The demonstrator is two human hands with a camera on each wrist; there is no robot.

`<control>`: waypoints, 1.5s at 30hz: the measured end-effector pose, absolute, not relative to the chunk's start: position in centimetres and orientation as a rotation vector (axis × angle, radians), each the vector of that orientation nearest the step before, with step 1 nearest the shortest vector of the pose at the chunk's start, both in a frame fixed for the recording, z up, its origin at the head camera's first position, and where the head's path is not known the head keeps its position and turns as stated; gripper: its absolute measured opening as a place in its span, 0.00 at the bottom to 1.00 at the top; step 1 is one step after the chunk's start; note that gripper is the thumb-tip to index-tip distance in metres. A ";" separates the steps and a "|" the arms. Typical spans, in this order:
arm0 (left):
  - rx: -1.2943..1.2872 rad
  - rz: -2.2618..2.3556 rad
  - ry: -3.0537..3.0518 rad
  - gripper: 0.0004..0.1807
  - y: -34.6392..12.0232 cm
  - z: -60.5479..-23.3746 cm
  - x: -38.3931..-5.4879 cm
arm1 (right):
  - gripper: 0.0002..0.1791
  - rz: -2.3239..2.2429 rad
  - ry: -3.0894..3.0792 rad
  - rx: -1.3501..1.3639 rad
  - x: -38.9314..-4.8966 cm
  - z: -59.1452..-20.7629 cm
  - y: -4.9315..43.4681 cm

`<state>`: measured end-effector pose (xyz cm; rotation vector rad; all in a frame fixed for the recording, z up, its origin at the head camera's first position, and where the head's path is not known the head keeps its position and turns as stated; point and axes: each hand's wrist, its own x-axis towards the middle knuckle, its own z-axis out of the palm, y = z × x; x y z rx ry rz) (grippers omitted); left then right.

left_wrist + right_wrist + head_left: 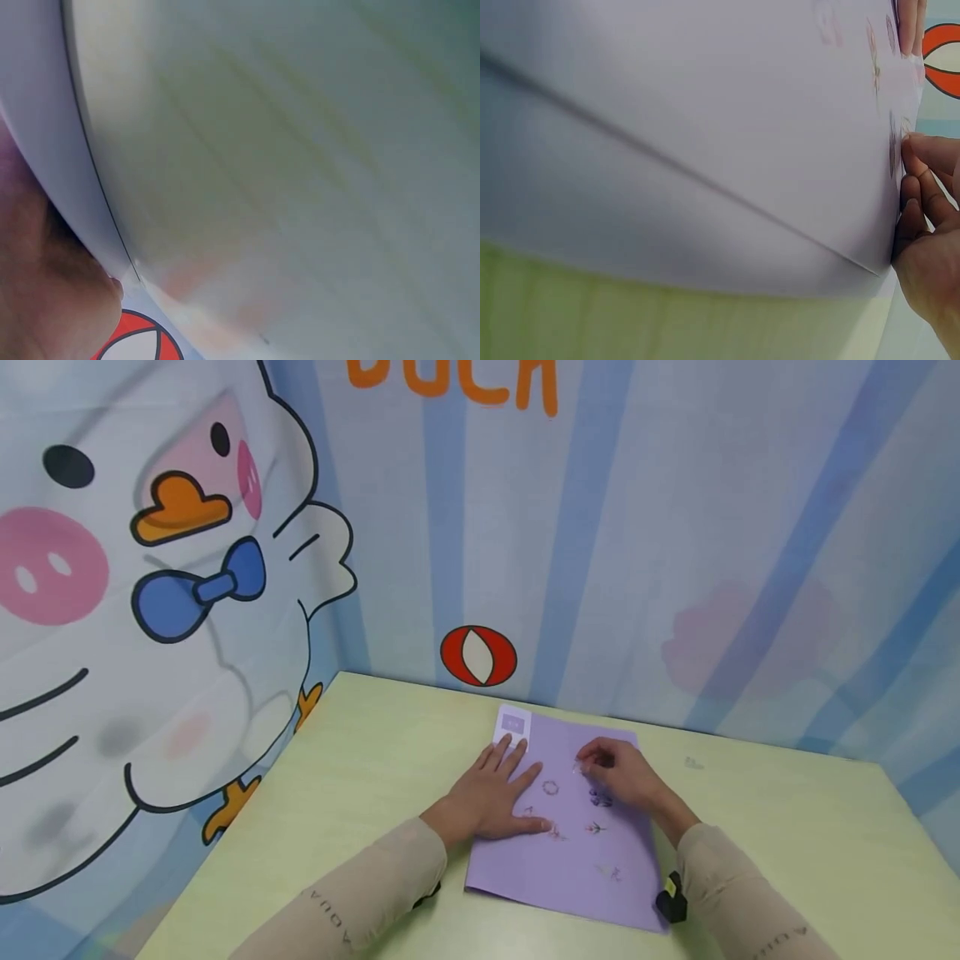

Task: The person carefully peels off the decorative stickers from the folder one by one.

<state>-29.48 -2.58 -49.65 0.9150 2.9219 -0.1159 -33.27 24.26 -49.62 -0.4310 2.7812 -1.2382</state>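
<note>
A purple sheet (555,889) lies on the table, bearing several small flower stickers. My left hand (487,789) rests on its left side, fingers spread, fingertips by a white card (514,717) at the upper corner. Near the upper right of the sheet, my right hand (626,772) pinches a small clear sticker (578,767) between thumb and fingertips, right at the surface. Below that hand are a dark purple flower sticker (599,798) and a pink flower sticker (595,828). A round wreath sticker (551,787) sits between the hands. The right wrist view shows the pinching fingers (922,154) from the side.
A small clear scrap (693,762) lies on the pale yellow-green table (795,835), right of the sheet. Behind the table hangs a striped backdrop (495,527) with a cartoon duck. A black wrist device (671,898) sits beside the sheet's lower right edge.
</note>
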 end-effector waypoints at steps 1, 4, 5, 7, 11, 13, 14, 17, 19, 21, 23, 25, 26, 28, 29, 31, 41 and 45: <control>0.919 -0.127 2.924 0.55 -2.6 -49.5 -29.5 | 0.09 -1.249 2.775 -0.421 -33.3 -49.5 24.3; 0.933 -0.133 2.941 0.54 -2.5 -49.2 -29.6 | 0.09 -1.274 2.759 -0.397 -33.5 -49.2 24.8; 0.934 -0.131 2.939 0.54 -2.5 -49.1 -29.6 | 0.09 -1.276 2.752 -0.392 -33.6 -49.1 24.9; 0.937 -0.120 2.932 0.54 -2.4 -49.0 -29.6 | 0.09 -1.274 2.744 -0.399 -33.7 -49.1 25.2; 0.924 -0.107 2.929 0.54 -2.4 -49.0 -29.5 | 0.09 -1.307 2.712 -0.407 -33.8 -49.4 25.6; 0.913 -0.093 2.925 0.54 -2.5 -49.3 -29.4 | 0.09 -1.323 2.692 -0.404 -33.8 -49.6 25.6; 0.908 -0.089 2.921 0.54 -2.5 -49.4 -29.4 | 0.08 -1.332 2.682 -0.408 -33.8 -49.6 25.5; 0.902 -0.095 2.911 0.55 -2.6 -49.6 -29.4 | 0.07 -1.344 2.675 -0.401 -33.7 -49.7 25.4; 0.902 -0.110 2.915 0.55 -2.6 -49.5 -29.4 | 0.05 -1.345 2.682 -0.403 -33.7 -49.7 25.3; 0.903 -0.128 2.921 0.55 -2.6 -49.4 -29.4 | 0.05 -1.352 2.688 -0.401 -33.7 -49.6 25.3; 0.912 -0.126 2.930 0.54 -2.5 -49.3 -29.4 | 0.04 -1.357 2.692 -0.400 -33.6 -49.5 25.3; 0.917 -0.117 2.925 0.54 -2.5 -49.3 -29.4 | 0.04 -1.358 2.688 -0.392 -33.6 -49.4 25.3; 0.916 -0.116 2.923 0.55 -2.5 -49.4 -29.4 | 0.04 -1.359 2.684 -0.388 -33.5 -49.3 25.3; 0.918 -0.108 2.920 0.55 -2.5 -49.5 -29.3 | 0.04 -1.359 2.685 -0.376 -33.4 -49.3 25.4; 0.917 -0.107 2.919 0.55 -2.4 -49.5 -29.3 | 0.04 -1.358 2.692 -0.370 -33.4 -49.3 25.4; 0.911 -0.113 2.920 0.55 -2.5 -49.6 -29.3 | 0.04 -1.358 2.719 -0.352 -33.4 -49.3 25.3; 0.912 -0.056 2.908 0.55 -2.6 -49.7 -29.2 | 0.05 -1.264 2.900 -0.312 -32.9 -48.1 27.1; 0.924 -0.049 2.912 0.55 -2.5 -50.0 -29.3 | 0.04 -1.193 2.985 -0.351 -32.9 -47.1 29.3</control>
